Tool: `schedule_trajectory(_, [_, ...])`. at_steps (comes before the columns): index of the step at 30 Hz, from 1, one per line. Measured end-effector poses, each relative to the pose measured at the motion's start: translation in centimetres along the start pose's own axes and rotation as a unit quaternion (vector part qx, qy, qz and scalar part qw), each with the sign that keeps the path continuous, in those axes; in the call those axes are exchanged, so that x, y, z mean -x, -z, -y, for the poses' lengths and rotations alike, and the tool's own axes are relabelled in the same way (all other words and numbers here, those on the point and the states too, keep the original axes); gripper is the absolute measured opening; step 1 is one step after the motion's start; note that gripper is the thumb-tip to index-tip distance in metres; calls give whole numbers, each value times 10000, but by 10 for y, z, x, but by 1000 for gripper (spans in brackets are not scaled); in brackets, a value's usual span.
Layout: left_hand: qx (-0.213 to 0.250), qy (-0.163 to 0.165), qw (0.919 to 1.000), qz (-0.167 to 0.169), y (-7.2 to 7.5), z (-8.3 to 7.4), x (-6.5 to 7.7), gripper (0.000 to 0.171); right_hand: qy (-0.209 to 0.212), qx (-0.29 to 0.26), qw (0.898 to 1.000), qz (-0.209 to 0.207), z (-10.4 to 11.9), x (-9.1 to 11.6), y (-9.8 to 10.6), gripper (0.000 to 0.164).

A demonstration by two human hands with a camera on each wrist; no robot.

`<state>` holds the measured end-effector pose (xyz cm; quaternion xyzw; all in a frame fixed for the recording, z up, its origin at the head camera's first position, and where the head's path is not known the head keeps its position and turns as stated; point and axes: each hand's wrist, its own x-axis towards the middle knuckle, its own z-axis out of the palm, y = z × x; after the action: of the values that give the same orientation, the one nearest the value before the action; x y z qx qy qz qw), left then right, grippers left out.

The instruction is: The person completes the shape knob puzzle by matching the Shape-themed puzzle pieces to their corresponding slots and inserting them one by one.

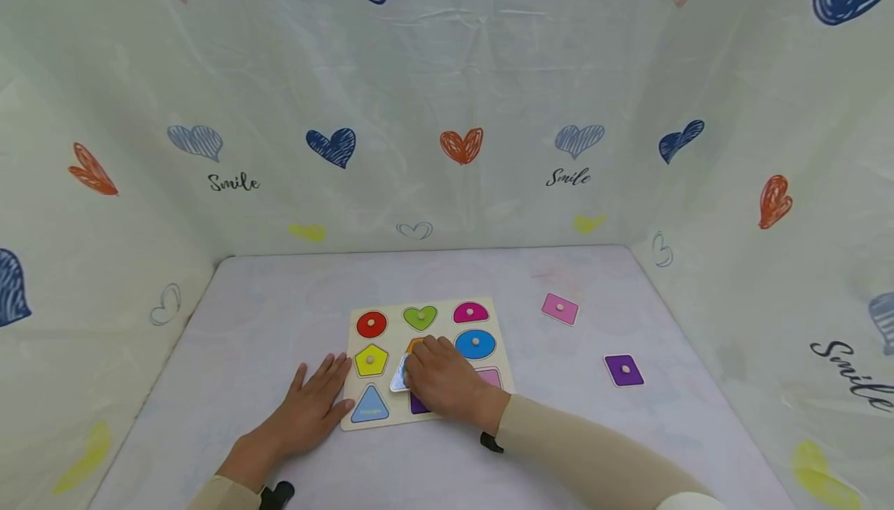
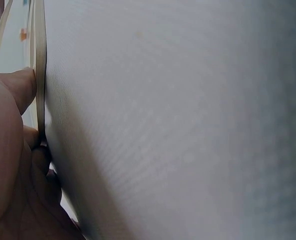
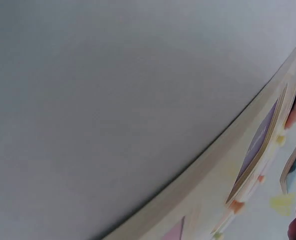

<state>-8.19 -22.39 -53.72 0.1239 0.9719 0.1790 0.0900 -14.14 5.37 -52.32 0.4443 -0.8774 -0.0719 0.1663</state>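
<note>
A wooden shape puzzle board (image 1: 436,310) lies on the table with knobbed shapes set in it. My right hand (image 1: 447,378) is over its middle and pinches a light blue triangle piece (image 1: 399,378), tilted above the board; its knob is hidden by the fingers. In the right wrist view, the piece's edge (image 3: 286,175) shows beside the fingertips. My left hand (image 1: 310,405) lies with spread, straight fingers at the board's left edge, thumb by the blue triangle recess (image 1: 370,404). Purple (image 1: 419,404) and pink (image 1: 490,376) recesses are partly covered by the right hand.
On the table right of the board lie a pink rectangle piece (image 1: 560,309) and a purple diamond piece (image 1: 624,370). Red circle (image 1: 372,324), green heart (image 1: 420,317), yellow pentagon (image 1: 371,360) and blue oval (image 1: 476,345) pieces sit in the board. Heart-printed sheeting surrounds the table.
</note>
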Motion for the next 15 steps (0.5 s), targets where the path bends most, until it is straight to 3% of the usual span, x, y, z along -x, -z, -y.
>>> schedule_trajectory(15, [99, 3, 9999, 76, 1, 2, -1, 78, 51, -107, 9998, 145, 22, -16, 2, 25])
